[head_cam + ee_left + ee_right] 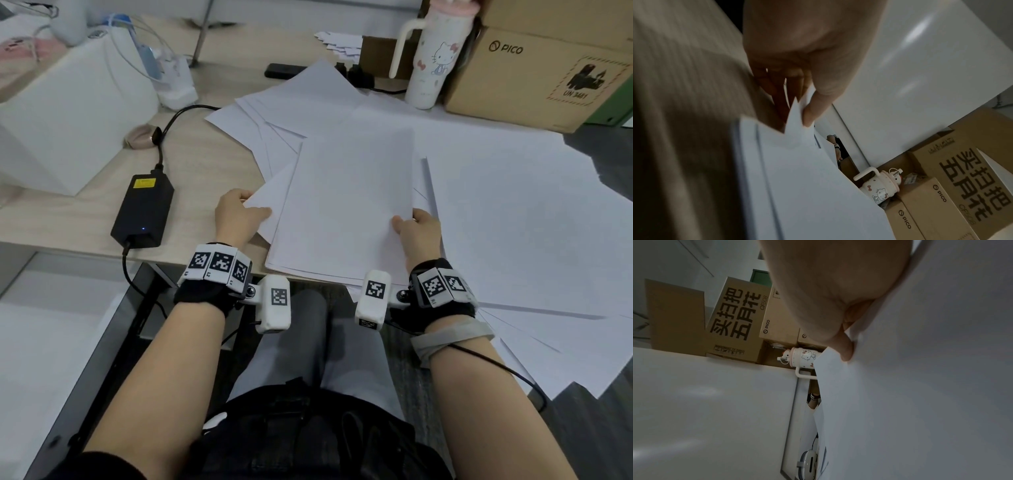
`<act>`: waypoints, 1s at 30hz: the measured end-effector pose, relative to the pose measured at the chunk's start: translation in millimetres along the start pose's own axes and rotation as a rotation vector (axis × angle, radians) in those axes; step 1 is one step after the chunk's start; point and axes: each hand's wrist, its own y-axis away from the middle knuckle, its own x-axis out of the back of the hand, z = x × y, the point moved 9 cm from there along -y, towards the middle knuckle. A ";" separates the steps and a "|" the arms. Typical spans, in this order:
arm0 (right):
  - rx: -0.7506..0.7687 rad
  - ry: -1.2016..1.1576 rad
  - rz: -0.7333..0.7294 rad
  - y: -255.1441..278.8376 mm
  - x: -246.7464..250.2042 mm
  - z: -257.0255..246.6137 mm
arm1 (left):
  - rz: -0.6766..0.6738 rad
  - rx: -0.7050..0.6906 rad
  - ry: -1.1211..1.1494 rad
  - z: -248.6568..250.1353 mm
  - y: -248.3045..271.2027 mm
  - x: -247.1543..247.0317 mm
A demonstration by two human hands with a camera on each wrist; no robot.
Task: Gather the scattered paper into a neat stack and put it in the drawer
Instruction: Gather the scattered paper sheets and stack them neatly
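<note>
Beyond the stack [346, 205] pinched by left hand [236, 216] and right hand [421, 229] — loose sheets [513, 212], tumbler [435, 58], cardboard box [534, 75].

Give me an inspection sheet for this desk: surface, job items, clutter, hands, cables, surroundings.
Surface: wooden desk, right half under sheets.
Job's things: partial stack held at the near edge; loose paper fanned right and behind; drawer not seen.
Clutter: adapter, tumbler, PICO box, white box.
Grippers: left hand and right hand each pinch a stack side.
Cables: black cord from adapter; wire off right wrist.
Surroundings: nothing seen beyond more cartons.
</note>
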 end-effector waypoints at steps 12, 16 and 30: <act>-0.011 -0.041 0.028 -1.6 4.0 -1.5 | 0.160 -0.059 0.147 15.8 -10.7 37.4; 0.001 -0.012 0.049 -2.1 3.2 -2.2 | 0.390 -0.094 0.169 15.2 -8.9 74.2; 0.022 0.007 -0.001 3.6 -15.3 -5.4 | -0.160 0.213 0.400 -30.6 17.6 7.3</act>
